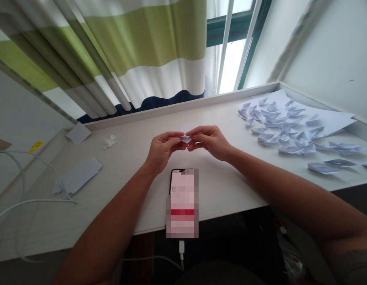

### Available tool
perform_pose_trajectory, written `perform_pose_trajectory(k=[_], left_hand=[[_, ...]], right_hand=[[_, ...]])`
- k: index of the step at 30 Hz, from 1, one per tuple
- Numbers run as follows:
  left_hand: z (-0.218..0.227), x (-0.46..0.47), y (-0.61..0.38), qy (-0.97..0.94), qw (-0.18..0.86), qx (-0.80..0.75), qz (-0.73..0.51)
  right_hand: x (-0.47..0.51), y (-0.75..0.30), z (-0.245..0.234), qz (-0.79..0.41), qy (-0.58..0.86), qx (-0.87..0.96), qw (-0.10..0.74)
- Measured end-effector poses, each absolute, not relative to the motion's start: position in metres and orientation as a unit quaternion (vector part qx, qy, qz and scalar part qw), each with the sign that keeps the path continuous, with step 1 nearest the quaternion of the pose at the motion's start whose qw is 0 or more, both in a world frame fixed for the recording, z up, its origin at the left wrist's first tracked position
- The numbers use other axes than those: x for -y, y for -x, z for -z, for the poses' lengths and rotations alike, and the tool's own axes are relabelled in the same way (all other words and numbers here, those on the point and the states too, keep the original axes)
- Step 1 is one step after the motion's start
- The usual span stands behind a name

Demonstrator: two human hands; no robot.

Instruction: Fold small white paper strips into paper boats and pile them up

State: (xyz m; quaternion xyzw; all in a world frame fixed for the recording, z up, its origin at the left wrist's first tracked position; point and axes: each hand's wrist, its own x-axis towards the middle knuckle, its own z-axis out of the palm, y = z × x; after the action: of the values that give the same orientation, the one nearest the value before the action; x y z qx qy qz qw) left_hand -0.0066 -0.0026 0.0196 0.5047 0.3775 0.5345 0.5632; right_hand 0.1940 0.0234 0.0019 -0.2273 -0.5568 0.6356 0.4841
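Between my two hands, above the middle of the white table (127,142), is a small folded piece of white paper (187,139). My left hand (164,148) pinches its left end between thumb and fingers. The right end is pinched by my right hand (210,140). Fingers cover much of the fold, so its full shape is hidden. Just behind the hands, part of another white paper (188,127) shows on the table. Many folded paper boats (272,116) lie in a loose cluster to the right of my right hand.
A phone (183,194) with a charging plug (181,247) lies at the table's front edge. Stacked paper (82,176), a paper square (78,133), a crumpled scrap (109,141) and a white cable (37,202) are on the left. Large sheets (335,114) lie under the boats. A curtain (142,43) hangs behind.
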Motion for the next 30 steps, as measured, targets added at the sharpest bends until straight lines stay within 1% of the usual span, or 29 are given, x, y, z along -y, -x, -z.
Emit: perform_pose_trajectory(k=[3,9,12,15,18,22,27,30], left_hand=[[-0.0199,0.0037,0.0072,-0.526,0.552,-0.371,-0.53],[-0.0192,0.004,0.0088,-0.59,0.477,-0.388,-0.523],[-0.0214,0.0048,0.0095,-0.618,0.453,-0.397,-0.506],[-0.0224,0.0065,0.0078,-0.628,0.433,-0.411,-0.5],[-0.021,0.0082,0.0045,-0.607,0.439,-0.42,-0.513],[-0.0184,0.0086,0.0022,-0.586,0.49,-0.418,-0.492],[-0.016,0.0052,0.0046,-0.626,0.419,-0.422,-0.505],[-0.0146,0.0028,0.0069,-0.611,0.427,-0.426,-0.513]], right_hand=[[-0.0224,-0.1952,-0.0037,-0.639,0.228,0.557,0.479],[-0.0229,-0.1952,-0.0036,-0.636,0.244,0.554,0.478],[-0.0243,-0.1952,-0.0032,-0.617,0.267,0.566,0.476],[-0.0252,-0.1953,-0.0026,-0.579,0.286,0.616,0.452],[-0.0249,-0.1956,-0.0021,-0.537,0.291,0.65,0.452],[-0.0244,-0.1958,-0.0025,-0.509,0.273,0.658,0.484],[-0.0275,-0.1968,-0.0007,-0.566,0.26,0.635,0.457],[-0.0305,-0.1977,0.0025,-0.589,0.272,0.619,0.443]])
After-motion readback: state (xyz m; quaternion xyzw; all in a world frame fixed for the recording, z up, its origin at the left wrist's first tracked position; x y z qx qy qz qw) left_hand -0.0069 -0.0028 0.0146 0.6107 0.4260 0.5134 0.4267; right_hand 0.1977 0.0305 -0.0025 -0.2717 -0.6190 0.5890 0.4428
